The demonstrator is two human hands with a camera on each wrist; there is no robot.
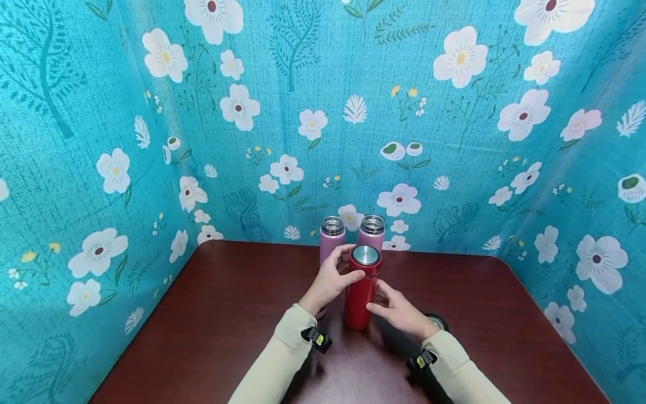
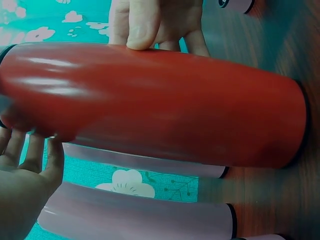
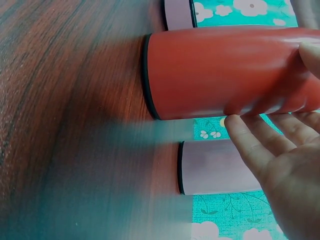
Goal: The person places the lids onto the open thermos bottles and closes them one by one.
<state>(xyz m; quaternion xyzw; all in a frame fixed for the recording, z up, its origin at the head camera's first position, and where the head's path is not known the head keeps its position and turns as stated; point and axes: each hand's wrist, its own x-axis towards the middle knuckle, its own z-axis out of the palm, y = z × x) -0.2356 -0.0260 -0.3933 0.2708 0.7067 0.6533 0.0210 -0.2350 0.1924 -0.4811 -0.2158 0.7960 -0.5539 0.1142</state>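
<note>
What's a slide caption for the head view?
Left fingers and right fingers hold a lidded red flask, two lidless purple flasks behind.

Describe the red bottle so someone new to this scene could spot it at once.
Find the dark red-brown table, then the left hand and right hand over it. They hold the red bottle. Its red body and silver-topped lid set it apart from the two purple bottles behind, with bare silvery necks.

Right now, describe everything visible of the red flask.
The red flask is a glossy, metal-looking cylinder with a silver-topped red lid on and a black base rim. It is roughly upright, in front of two purple flasks; whether it touches the table is unclear. The left hand grips it near the lid, the right hand lower down.
</note>
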